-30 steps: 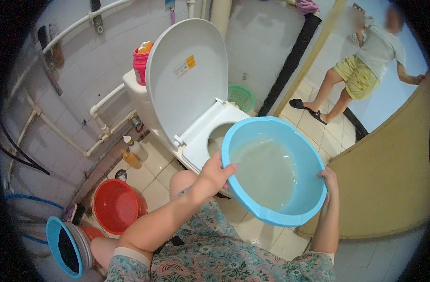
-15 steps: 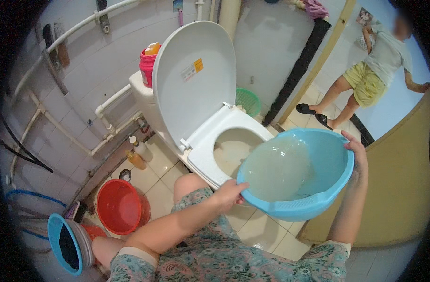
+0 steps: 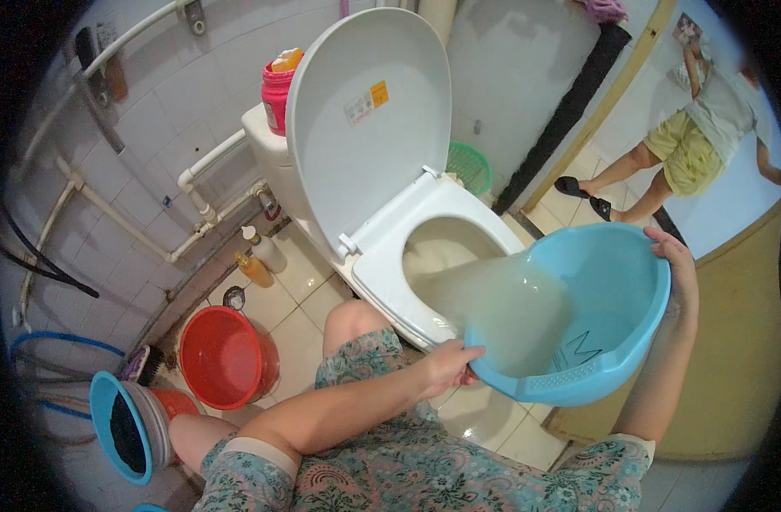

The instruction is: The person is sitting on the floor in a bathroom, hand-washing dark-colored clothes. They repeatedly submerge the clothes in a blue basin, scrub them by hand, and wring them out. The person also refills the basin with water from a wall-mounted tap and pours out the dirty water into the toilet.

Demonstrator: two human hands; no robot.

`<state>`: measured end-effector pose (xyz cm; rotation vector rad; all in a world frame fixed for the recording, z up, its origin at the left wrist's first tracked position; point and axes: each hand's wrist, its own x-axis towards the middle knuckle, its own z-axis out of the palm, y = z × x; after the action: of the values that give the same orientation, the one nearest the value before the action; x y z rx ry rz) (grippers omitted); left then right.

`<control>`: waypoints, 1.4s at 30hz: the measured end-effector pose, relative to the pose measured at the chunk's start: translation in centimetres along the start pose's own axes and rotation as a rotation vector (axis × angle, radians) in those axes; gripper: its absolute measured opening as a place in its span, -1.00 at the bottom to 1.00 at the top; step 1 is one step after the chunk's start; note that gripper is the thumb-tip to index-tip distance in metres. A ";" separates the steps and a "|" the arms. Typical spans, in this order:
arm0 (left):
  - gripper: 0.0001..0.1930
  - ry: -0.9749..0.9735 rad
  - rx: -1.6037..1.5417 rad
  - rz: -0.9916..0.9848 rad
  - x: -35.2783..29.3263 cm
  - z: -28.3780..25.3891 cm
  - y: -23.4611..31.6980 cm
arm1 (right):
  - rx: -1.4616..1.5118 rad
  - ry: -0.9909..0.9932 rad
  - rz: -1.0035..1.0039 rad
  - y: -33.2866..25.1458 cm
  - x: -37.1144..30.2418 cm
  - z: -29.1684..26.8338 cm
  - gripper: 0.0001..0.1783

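A light blue plastic basin (image 3: 616,286) is tilted toward the toilet (image 3: 377,269), whose lid (image 3: 369,94) stands raised. Cloudy greyish water (image 3: 493,299) streams over the basin's left rim into the bowl. My left hand (image 3: 452,367) is closed round the near left edge of the basin. At the far right edge, my right hand (image 3: 676,256) grips the rim with the thumb and fingers. A dark crown-like drawing shows on the basin's inside where the water has drawn back.
Left on the tiled floor stand a red bucket (image 3: 224,358), a yellow bottle (image 3: 254,269) and a white pump bottle (image 3: 267,247). Stacked basins (image 3: 109,384) lean farther left. A green basket (image 3: 470,166) sits behind the toilet. Another person (image 3: 689,136) stands in the doorway, beside a yellowish door (image 3: 723,341).
The basin has tipped further left, and water now pours into the toilet bowl. Its level in the basin has dropped, baring the drawing inside. The whole view has shifted slightly.
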<state>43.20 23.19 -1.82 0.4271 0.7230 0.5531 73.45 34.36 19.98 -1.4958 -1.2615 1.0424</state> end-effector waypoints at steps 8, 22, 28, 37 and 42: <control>-0.69 -0.038 0.041 0.146 0.5 0.7 1.9 | -0.011 0.179 -0.115 0.4 -1.5 -1.1 -0.60; -0.56 -0.118 0.015 0.242 1.2 1.2 0.7 | -0.057 0.267 -0.192 1.5 -1.5 -3.2 -0.70; -0.44 -0.053 0.079 0.117 -0.6 -0.2 0.6 | -0.143 0.182 -0.189 -0.3 -0.4 0.3 -0.76; -0.48 0.130 0.013 0.263 -5.5 -4.7 2.5 | -0.350 0.114 -0.339 -4.2 1.1 4.7 -0.80; -0.58 0.194 -0.067 0.362 -7.6 -6.3 3.7 | -0.380 0.106 -0.474 -6.2 -0.3 6.8 -0.86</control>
<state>32.76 22.52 -0.33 0.4485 0.8155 0.9667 65.33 35.32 24.31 -1.3975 -1.6959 0.4232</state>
